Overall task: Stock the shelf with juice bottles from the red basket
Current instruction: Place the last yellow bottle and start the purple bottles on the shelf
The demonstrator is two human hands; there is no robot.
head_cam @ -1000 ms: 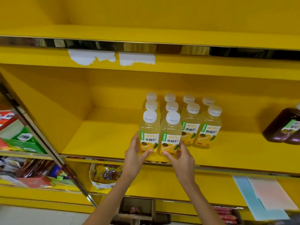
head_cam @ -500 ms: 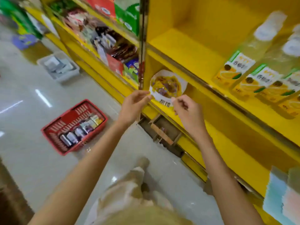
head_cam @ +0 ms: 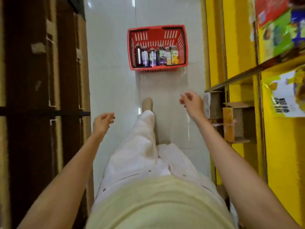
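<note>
Facing: the red basket is looked down upon from a standing position, set on the pale floor tiles of the aisle, well ahead of the leading foot.
Basket contents: a row of juice bottles is seen lined against the near wall, dark purple ones to the left and a couple of paler, yellow-labelled ones to the right; the far half is seen bare. The row is probably kept upright by being packed side by side against that wall.
Left hand: the left hand is held out in front with fingers loosely curled and nothing in them.
Right hand: the right hand is carried further forward, just beside the base of the yellow shelving, fingers relaxed and half bent, nothing grasped.
Reason for posture: both hands appear to be kept free and forward so that bottles can be taken up once the basket is reached; this is judged, not seen.
Shelf: only the lower edge and side of the yellow unit are shown at the right, with cardboard fittings at its foot; the shelf to be stocked is not in view.
Step in hand: a return to the basket for more bottles is judged likely, with several bottles left to be moved.
Opposite side: dark brown cabinets are seen along the left.
</note>
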